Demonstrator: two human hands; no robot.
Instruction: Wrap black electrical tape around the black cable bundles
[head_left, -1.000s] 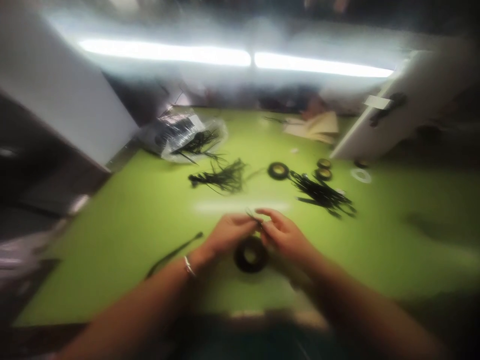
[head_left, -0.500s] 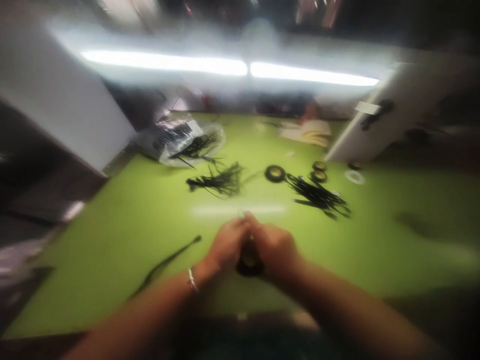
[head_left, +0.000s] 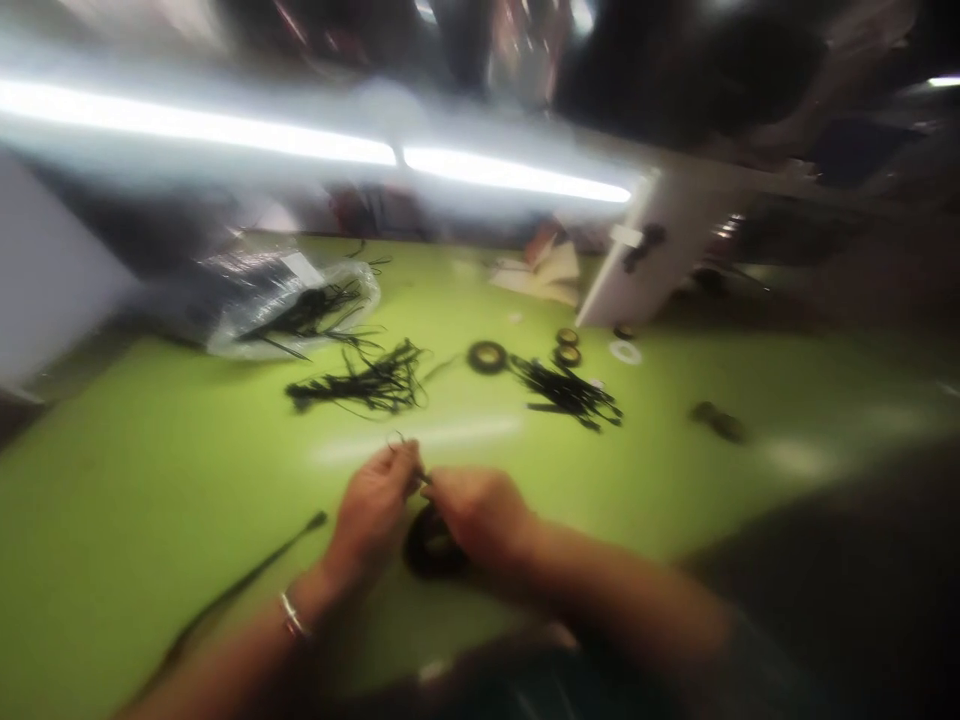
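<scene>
My left hand [head_left: 373, 508], with a metal bracelet at the wrist, is closed in a pinch on a thin black cable [head_left: 422, 476]. A fine end of it sticks up past the fingertips. My right hand [head_left: 484, 512] is closed at the other end of the same short dark stretch, its fingertips largely hidden. Just under the hands is a black tape roll [head_left: 422, 552], partly covered by my right hand; blur hides whether it touches the hand. Left of my left hand, a black cable with a plug-like end [head_left: 319, 520] lies on the green table [head_left: 600, 490].
Beyond my hands lie a tangled black cable bundle [head_left: 360, 385], a larger tape roll [head_left: 487, 357], small tape rolls [head_left: 568, 355], a straight cable bundle [head_left: 570, 392] and a white ring [head_left: 625, 352]. A plastic bag of cables [head_left: 292, 310] sits back left; a white panel [head_left: 637, 260] stands right.
The view has swung to the right, so things sit further left. My hands, pressed together before, are now slightly apart, with the dark cable visible between them.
</scene>
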